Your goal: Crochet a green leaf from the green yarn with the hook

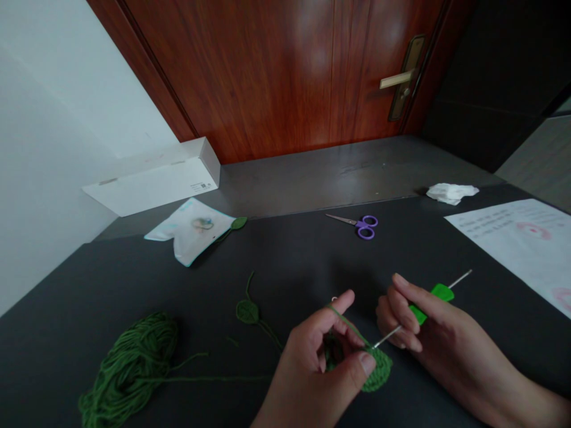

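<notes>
Green crochet piece (378,370), L grip (312,362) pinching, R grip (428,324) holding crochet hook (432,302)

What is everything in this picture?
door: one, reddish-brown, far end
box: one, white, far left
packet: one, whitish, far left
crocheted leaves: two, green, mid-table, by packet
scissors: one, purple, far table
tissue: one, white, far right
printed sheet: one, white, right
yarn: one bundle, green, near left
table: one, black, below
crochet hook: one, green, right hand
crocheted piece: one, green, left hand
left hand: one, lower middle
right hand: one, lower right
</notes>
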A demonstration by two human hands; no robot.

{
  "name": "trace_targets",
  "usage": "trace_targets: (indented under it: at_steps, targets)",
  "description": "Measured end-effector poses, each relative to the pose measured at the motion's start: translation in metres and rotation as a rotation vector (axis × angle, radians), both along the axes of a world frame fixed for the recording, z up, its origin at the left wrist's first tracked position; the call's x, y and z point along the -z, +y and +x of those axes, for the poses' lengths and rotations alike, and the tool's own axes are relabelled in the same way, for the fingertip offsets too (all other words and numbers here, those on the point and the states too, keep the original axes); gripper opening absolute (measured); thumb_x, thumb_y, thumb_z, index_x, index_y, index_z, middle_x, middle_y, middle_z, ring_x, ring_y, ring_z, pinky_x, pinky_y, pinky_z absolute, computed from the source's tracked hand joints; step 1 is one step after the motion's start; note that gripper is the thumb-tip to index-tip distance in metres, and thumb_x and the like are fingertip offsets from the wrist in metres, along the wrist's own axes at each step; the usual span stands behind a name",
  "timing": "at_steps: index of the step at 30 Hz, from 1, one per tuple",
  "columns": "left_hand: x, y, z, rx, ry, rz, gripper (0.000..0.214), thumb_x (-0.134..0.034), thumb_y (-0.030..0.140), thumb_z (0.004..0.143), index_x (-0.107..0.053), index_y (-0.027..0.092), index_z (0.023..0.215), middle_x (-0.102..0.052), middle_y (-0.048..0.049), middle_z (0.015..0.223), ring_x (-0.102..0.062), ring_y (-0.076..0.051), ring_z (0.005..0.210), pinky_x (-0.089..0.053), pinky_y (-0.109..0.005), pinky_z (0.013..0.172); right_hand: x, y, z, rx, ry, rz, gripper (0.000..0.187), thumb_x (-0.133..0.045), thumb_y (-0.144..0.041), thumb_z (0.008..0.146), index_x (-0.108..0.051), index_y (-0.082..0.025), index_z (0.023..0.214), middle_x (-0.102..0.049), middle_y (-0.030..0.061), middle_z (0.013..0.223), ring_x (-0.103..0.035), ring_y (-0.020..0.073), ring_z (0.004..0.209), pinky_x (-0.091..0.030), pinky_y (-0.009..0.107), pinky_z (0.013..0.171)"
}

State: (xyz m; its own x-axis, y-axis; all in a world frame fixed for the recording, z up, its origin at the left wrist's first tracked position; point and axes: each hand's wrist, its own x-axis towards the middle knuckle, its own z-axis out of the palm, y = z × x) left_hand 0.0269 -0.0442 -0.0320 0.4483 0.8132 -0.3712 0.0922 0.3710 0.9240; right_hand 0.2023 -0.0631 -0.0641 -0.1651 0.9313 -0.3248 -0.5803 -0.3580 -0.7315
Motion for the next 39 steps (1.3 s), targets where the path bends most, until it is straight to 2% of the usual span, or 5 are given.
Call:
trace_targets:
  at_steps: [3,10,25,33,39]
  targets:
    - [0.003,0.001,0.001,0.006,0.002,0.003,0.008,-0.066,0.015,0.072,-0.063,0.017,0.079,-0.058,0.0016,0.077,-0.052,-0.013,0.076,-0.044,-0.028,0.082,-0.001,0.001,-0.002,0.015,-0.055,0.008,0.049,-0.053,-0.052,0.092,-0.055,-0.021,0.054,-0.045,-0.0028,0.051,-0.035,0.0149,0.054,-0.036,0.029,0.059]
    - [0.017,0.005,-0.001,0.014,-0.003,-0.004,0.059,-0.068,0.019,0.072,-0.055,0.02,0.129,-0.061,-0.0009,0.089,-0.056,-0.016,0.081,-0.045,-0.029,0.077,-0.007,0.006,-0.007,0.082,-0.233,0.094,0.051,-0.059,-0.068,0.081,-0.059,-0.022,0.058,-0.05,-0.0015,0.054,-0.048,0.0176,0.058,-0.045,0.033,0.062]
    - [0.015,0.002,-0.002,0.036,-0.01,-0.048,0.079,-0.071,0.02,0.07,-0.04,0.018,0.143,-0.062,-0.0009,0.089,-0.059,-0.018,0.085,-0.044,-0.033,0.083,-0.002,-0.004,-0.004,-0.026,-0.049,0.08,0.051,-0.042,-0.048,0.098,-0.057,-0.021,0.057,-0.049,-0.0014,0.058,-0.038,0.0163,0.059,-0.035,0.031,0.063]
    - [0.008,-0.001,0.001,0.085,0.019,-0.068,0.068,-0.071,0.017,0.066,-0.053,0.017,0.132,-0.065,-0.0033,0.091,-0.058,-0.017,0.078,-0.041,-0.031,0.077,-0.006,-0.005,0.003,0.025,-0.172,0.26,0.052,-0.046,-0.042,0.096,-0.061,-0.023,0.051,-0.05,0.0,0.051,-0.042,0.0176,0.054,-0.034,0.033,0.059]
    - [0.007,0.0,0.001,0.127,-0.007,-0.121,0.068,-0.073,0.017,0.065,-0.053,0.017,0.131,-0.063,-0.0021,0.09,-0.051,-0.013,0.072,-0.04,-0.029,0.074,-0.008,-0.006,0.006,0.02,-0.224,0.265,0.051,-0.048,-0.041,0.096,-0.061,-0.024,0.049,-0.05,0.0003,0.047,-0.043,0.018,0.052,-0.033,0.035,0.058]
